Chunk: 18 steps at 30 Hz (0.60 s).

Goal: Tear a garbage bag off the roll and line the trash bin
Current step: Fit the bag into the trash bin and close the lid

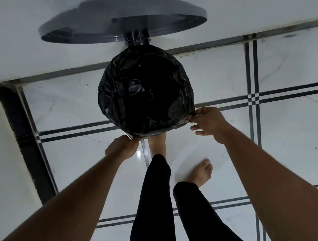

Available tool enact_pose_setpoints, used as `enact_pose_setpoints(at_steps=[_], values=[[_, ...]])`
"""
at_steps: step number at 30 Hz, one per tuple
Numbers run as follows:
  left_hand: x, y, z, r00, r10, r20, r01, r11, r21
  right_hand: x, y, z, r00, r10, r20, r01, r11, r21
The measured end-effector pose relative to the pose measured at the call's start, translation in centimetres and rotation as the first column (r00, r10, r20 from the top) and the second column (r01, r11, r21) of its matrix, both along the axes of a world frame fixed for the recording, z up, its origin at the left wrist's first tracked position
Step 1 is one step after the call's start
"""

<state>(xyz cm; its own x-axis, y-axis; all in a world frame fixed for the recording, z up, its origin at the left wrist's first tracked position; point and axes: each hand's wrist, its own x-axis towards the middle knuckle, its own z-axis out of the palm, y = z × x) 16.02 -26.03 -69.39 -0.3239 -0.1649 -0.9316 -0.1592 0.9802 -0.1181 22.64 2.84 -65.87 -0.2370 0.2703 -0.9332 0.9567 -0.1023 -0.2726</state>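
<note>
The black garbage bag is sitting inside the trash bin, its mouth folded outward over the rim so that the bin's wall is almost entirely covered; only small pale slivers of the rim are showing at the near edge. The bag's interior is hanging dark and crumpled in the opening. The roll is not in view.

The left hand is gripping the folded bag edge at the near-left of the rim, fingers curled around the film. The right hand is pinching the bag edge at the right side of the rim between thumb and forefinger, the other fingers loosely extended below. Each grip is therefore closed on the film itself, and the bag is lying directly forward of both, stretched between them across the opening.

The step in hand appears to be seating the cuff evenly. To do it well:

1. Draw the film downward over the rim, not outward, so that it is not tearing at the pinch.
2. Work both grips around the rim in opposite directions, keeping the overhang even.
3. Leave slack inside so that the bag is reaching the bottom of the bin.

The grey lid is standing open behind the bin, attached by its hinge at the far rim, near the white wall. One bare foot is placed at the bin's near base, apparently holding the lid up by a pedal, though no pedal is visible. The other foot is resting on the tiled floor.
</note>
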Motion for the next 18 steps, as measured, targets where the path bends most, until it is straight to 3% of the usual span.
enact_pose_setpoints(at_steps=[5,7,9,11,14,16,18], values=[[0.0,-0.9,-1.7,0.987,0.158,-0.013,-0.159,0.987,-0.030,-1.0,-0.6,-2.0,0.993,0.101,0.057,-0.111,0.974,0.198],[0.1,-2.5,-3.1,0.978,0.204,-0.033,-0.205,0.978,-0.036,-1.6,-0.7,-2.2,0.996,0.068,0.065,-0.080,0.976,0.200],[-0.2,-2.8,-2.3,0.934,0.356,-0.034,-0.357,0.934,-0.011,-2.1,-0.9,-2.1,0.999,-0.018,0.044,0.011,0.989,0.149],[-0.6,-2.5,-0.7,0.803,0.595,0.043,-0.596,0.801,0.053,-2.5,-1.1,-1.6,0.992,-0.129,0.002,0.129,0.989,0.072],[-1.2,-3.2,0.9,0.702,0.702,0.123,-0.712,0.689,0.133,-2.4,-1.3,-0.3,0.964,-0.265,-0.028,0.264,0.964,-0.032],[-1.8,-3.5,1.8,0.612,0.776,0.153,-0.787,0.579,0.213,-1.9,-1.5,0.5,0.953,-0.303,-0.022,0.303,0.953,0.008],[-2.4,-3.6,2.7,0.453,0.878,0.157,-0.875,0.404,0.268,-1.6,-2.0,1.0,0.948,-0.316,-0.026,0.317,0.939,0.131]])
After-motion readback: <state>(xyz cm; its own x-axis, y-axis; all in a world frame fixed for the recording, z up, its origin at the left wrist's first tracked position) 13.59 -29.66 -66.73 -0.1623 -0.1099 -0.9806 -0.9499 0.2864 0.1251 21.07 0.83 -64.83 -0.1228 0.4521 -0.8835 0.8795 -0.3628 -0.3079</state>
